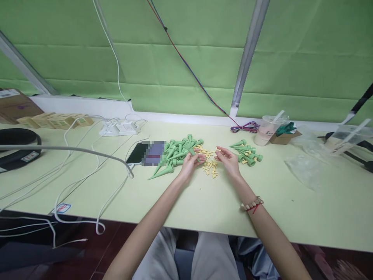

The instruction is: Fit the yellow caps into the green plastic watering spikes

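Observation:
My left hand (pixel 189 166) is closed around a green plastic plant-watering spike (pixel 192 153), which it holds over the table's middle. Opposite it, my right hand (pixel 229 161) pinches a small yellow plastic piece (pixel 217 151) between thumb and fingertips. The two hands are apart. Between and below them lie several loose yellow pieces (pixel 210 168). A heap of green spikes (pixel 175 152) with round caps sits just left of my left hand. Beyond my right hand is a smaller group of green spikes (pixel 247 151), some with yellow pieces on them.
A phone (pixel 137 153) lies left of the heap, partly blurred. White cables (pixel 96 167) and a power strip (pixel 119 127) spread across the left side, near a black headband-like object (pixel 21 149). At right stand plastic cups (pixel 264 130), a small cardboard box (pixel 284 137) and clear bags (pixel 304 169).

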`<state>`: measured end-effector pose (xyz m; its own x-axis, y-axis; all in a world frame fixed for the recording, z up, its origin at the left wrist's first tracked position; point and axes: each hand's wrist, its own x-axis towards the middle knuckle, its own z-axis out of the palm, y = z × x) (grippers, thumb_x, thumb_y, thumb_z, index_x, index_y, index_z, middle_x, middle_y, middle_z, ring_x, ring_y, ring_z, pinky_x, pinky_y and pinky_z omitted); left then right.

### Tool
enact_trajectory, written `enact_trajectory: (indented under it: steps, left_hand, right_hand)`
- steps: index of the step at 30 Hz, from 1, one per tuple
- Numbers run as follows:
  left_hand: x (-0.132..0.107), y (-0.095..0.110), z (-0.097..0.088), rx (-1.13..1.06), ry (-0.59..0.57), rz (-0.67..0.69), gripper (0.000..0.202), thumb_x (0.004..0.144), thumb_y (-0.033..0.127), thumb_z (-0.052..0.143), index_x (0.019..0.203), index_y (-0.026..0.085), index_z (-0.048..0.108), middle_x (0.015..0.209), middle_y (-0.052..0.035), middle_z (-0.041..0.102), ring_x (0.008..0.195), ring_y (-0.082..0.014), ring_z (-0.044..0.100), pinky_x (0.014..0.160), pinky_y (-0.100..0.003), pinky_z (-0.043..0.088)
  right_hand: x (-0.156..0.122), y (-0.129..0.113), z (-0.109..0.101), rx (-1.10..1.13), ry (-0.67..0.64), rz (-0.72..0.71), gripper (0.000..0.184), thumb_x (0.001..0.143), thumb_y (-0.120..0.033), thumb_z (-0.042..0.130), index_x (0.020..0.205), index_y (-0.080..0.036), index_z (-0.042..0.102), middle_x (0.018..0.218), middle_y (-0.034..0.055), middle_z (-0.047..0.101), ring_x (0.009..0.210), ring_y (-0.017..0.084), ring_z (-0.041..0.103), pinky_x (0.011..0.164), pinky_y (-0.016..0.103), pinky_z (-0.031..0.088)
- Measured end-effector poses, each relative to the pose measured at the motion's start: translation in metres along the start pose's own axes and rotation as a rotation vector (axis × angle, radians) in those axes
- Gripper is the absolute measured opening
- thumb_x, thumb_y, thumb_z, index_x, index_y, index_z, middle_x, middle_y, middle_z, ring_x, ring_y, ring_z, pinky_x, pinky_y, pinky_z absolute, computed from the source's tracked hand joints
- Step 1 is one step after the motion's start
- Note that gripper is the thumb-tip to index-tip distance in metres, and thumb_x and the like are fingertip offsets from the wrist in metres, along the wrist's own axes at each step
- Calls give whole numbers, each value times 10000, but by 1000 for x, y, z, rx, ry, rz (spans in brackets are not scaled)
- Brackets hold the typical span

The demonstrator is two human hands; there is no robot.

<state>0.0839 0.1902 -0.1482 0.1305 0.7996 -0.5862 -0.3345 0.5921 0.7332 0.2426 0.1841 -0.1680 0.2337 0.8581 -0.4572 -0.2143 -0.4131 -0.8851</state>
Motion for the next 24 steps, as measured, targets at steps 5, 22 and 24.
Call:
enact_trajectory:
  steps: [5, 22, 24]
  left_hand:
    - [2, -5, -4, 87, -31, 20, 379, 768, 432, 617, 981, 123, 569, 613, 41, 467, 511, -47, 407, 527, -190, 357]
    - [4, -1, -7, 72, 10, -11, 433, 733, 549, 597, 809, 179, 387, 605, 29, 569, 403, -34, 395, 445, -177, 292]
    - [4, -2, -6, 51, -10, -29, 449, 706, 517, 646, 847, 175, 391, 653, 0, 615, 449, -60, 479, 480, -192, 343]
  right_hand:
    - [-1, 1, 1, -35, 68, -96, 479, 668, -482, 661, 1009, -147, 634, 901, 70, 655, 552, 120, 637, 533, 252, 527]
    - [-3, -2, 2, -73, 196, -184, 466, 743, -425, 581, 1121, -161, 511, 754, 15, 594, 623, 115, 578, 481, 207, 496]
    - [-3, -2, 2, -87, 147, -200, 394, 777, -441, 528, 1055, -164, 566, 732, 11, 577, 620, 108, 550, 499, 209, 500]
